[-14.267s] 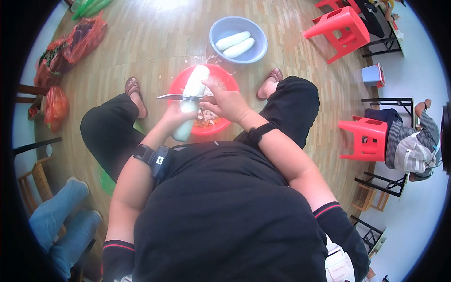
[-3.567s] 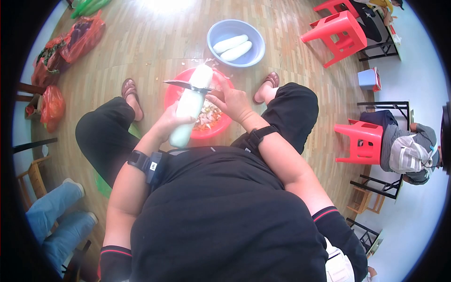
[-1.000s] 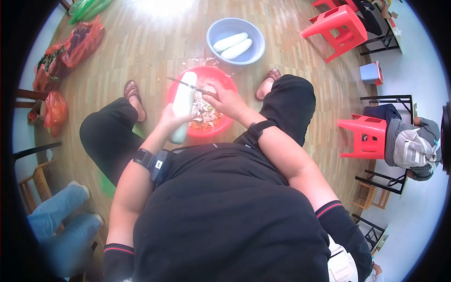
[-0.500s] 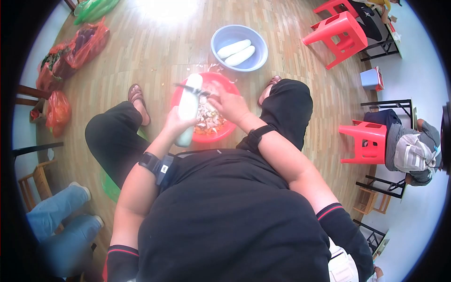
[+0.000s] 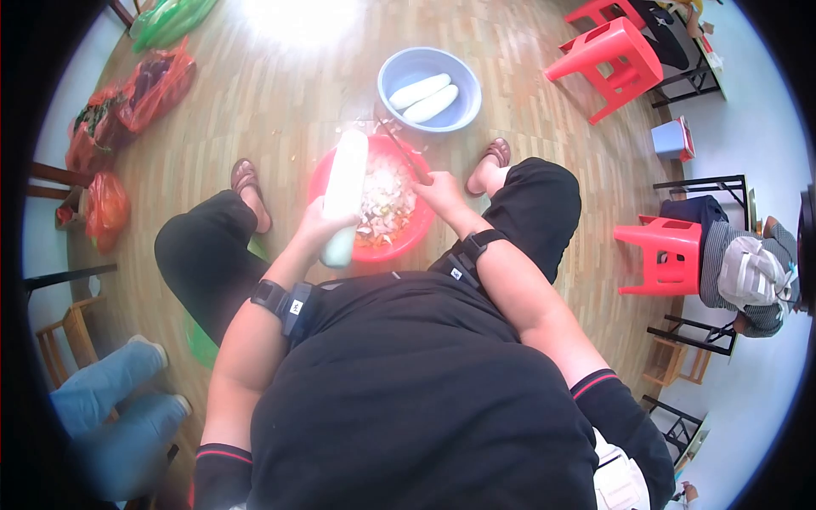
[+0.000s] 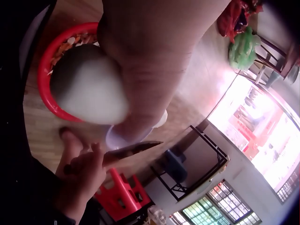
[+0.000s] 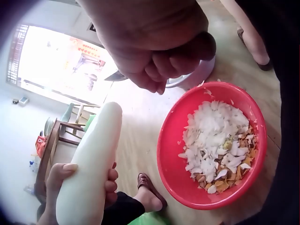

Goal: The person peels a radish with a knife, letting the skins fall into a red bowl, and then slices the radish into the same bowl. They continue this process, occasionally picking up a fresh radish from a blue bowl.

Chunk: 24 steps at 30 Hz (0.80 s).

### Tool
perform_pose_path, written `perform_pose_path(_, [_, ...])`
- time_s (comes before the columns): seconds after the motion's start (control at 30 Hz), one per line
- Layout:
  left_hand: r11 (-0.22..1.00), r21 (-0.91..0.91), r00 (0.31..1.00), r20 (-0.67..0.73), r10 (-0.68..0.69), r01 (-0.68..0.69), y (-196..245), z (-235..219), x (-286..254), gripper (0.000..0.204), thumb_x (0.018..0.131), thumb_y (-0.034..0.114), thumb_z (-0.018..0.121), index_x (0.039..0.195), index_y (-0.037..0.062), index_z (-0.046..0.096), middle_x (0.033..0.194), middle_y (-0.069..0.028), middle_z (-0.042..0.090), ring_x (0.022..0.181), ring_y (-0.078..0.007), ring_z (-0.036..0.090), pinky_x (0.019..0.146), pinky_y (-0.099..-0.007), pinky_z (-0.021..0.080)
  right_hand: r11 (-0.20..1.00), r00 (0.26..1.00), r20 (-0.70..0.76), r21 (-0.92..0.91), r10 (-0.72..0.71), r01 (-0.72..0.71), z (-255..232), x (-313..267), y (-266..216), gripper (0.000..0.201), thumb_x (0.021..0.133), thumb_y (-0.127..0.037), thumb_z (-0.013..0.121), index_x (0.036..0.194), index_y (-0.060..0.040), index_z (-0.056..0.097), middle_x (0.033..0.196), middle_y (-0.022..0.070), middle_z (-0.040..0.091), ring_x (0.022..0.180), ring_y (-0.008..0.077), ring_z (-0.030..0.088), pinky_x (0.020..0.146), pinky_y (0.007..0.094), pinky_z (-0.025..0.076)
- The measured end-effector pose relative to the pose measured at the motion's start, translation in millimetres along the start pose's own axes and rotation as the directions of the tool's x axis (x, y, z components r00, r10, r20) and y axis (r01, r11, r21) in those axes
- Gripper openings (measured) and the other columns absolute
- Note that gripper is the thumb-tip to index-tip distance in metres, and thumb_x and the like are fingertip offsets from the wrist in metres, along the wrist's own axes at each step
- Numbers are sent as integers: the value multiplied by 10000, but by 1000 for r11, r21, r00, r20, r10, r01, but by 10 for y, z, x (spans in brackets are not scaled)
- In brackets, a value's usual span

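A long peeled white radish (image 5: 347, 174) slants over the red basin (image 7: 176, 190), its far end bare and smooth. My left hand (image 5: 320, 223) grips its lower part, thumb across one side and fingers curled round the other, as the right wrist view shows. To the right of the radish, my right hand (image 5: 442, 197) holds a knife (image 5: 402, 151) by its handle. The blade points up and away, apart from the radish; its pointed tip (image 7: 115, 76) shows in the right wrist view. White shavings (image 7: 213, 126) and orange-brown peelings (image 7: 225, 180) lie in the red basin.
A blue basin (image 5: 466, 72) with two white radishes (image 5: 431, 104) stands just beyond. Red bags (image 5: 157, 85) lie at the left, red stools (image 5: 663, 255) at the right. Other people sit at both sides. Scraps dot the wooden floor near the red basin.
Half a second ago the knife lay across the radish; now my right hand has drawn it off to the right, blade turned upward. My left hand keeps its hold on the radish.
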<state>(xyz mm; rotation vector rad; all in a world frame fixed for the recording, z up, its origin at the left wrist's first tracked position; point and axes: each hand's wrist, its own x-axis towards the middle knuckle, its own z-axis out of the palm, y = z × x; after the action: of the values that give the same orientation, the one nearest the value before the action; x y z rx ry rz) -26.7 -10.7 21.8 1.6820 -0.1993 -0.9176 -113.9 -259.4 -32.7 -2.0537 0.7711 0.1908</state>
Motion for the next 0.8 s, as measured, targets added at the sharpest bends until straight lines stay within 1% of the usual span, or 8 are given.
perform_pose_path(0.13, [965,-227,979,180,-93,133,89,17,-41,484,750,149,684,1156,-34,493,990,-111,607,842,-172,622,727,-301,517,951,994,79,293,77,-97,-80,-113,-29,374,766,-312,706,964,-1,642,626,63,633,563,184,600,521,316,458])
perform_pose_path(0.2, [951,-271,973,215,-88,146,79,17,-34,479,764,155,674,1163,-37,490,1001,-120,610,849,-180,630,724,-305,523,755,934,301,563,190,-335,-216,-283,-297,366,826,-364,695,990,-45,622,584,-13,529,430,70,412,388,218,270])
perform_pose_path(0.23, [934,-327,960,275,-51,144,45,13,-13,505,770,171,671,1187,-42,480,1015,-131,612,864,-192,636,734,-310,528,749,938,293,575,188,-330,-207,-276,-328,366,826,-364,695,990,-45,622,584,-13,529,430,70,412,388,218,270])
perform_pose_path(0.4, [914,-369,913,407,-5,169,113,43,-10,589,782,219,660,1259,-50,441,1045,-149,614,910,-218,642,773,-317,533,392,909,400,859,-115,-329,-194,-351,-707,455,893,-474,586,992,-30,583,828,54,627,408,61,418,363,185,299])
perform_pose_path(0.47, [879,-430,895,446,8,207,200,71,-33,619,784,244,659,1278,-49,425,1050,-145,612,919,-216,637,788,-317,532,383,933,315,895,-176,-230,-177,-354,-773,508,866,-529,593,1022,-47,560,856,58,627,399,59,411,348,192,272])
perform_pose_path(0.53, [878,-430,876,481,26,210,275,93,-45,631,794,270,657,1286,-42,416,1067,-143,605,927,-212,633,787,-319,534,391,916,384,865,-117,-313,-184,-322,-812,495,820,-544,645,957,-73,580,885,58,630,398,60,410,331,217,233])
perform_pose_path(0.7, [904,-376,911,412,-34,204,392,138,-71,556,808,258,679,1231,-20,449,1016,-106,593,869,-183,620,751,-317,529,417,950,302,876,-81,-243,39,-176,-733,390,790,-485,700,744,-129,547,458,-17,424,372,83,401,335,244,208])
perform_pose_path(0.8, [942,-308,932,361,-14,133,434,175,-85,500,809,202,699,1197,-15,471,986,-85,594,845,-162,611,743,-311,518,456,960,269,866,-79,-205,75,-166,-718,384,797,-474,695,737,-126,544,477,-15,443,371,86,410,335,246,227])
